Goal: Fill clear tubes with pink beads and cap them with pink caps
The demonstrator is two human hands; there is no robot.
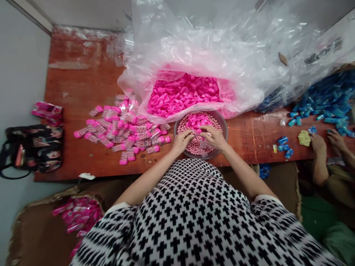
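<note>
A round bowl (pixel 224 125) full of small pink beads, with a few pink caps on top, stands at the table's front edge. Both my hands are inside it. My left hand (pixel 183 140) has its fingers curled and pinched over the beads. My right hand (pixel 213 136) is closed too, its fingertips meeting the left hand's at the bowl's middle; what they pinch is too small to name. Left of the bowl lies a heap of several filled clear tubes with pink caps (pixel 122 129). Behind the bowl a big clear plastic bag (pixel 194 51) holds loose pink caps (pixel 184 94).
The wooden table (pixel 80 85) meets a grey wall at left. A black patterned bag (pixel 33 147) and pink packets (pixel 47 111) sit at its left end. Another person's hands (pixel 327 142) work at right among blue tubes (pixel 327 103). A carton of pink tubes (pixel 77 218) stands below.
</note>
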